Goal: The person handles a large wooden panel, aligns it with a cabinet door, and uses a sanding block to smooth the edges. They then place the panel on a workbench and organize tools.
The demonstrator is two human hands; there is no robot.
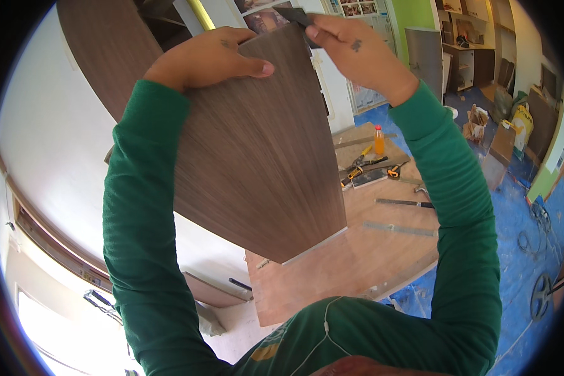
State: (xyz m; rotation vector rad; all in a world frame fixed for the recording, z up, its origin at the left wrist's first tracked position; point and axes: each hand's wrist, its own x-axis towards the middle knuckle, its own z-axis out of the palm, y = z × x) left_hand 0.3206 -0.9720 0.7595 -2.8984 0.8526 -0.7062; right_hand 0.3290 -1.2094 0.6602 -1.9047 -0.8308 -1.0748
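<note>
A brown wood-grain board (263, 150) stands upright in front of me, its pale lower edge above a plywood worktop (313, 282). My left hand (210, 59) grips the board's top edge, thumb on the near face and fingers behind, out of sight. At the top right corner, my right hand (366, 56) pinches a thin dark grey flat piece (293, 15) against or just beside the edge. Whether that piece is abrasive sheet cannot be made out.
On the worktop's far right lie yellow-handled pliers (360, 156), other hand tools and a red-capped bottle of orange liquid (379, 140). Another brown panel (106, 44) rises at far left. Blue sheeting (514, 213) covers the floor at right, with a yellow-and-white sack (522, 125).
</note>
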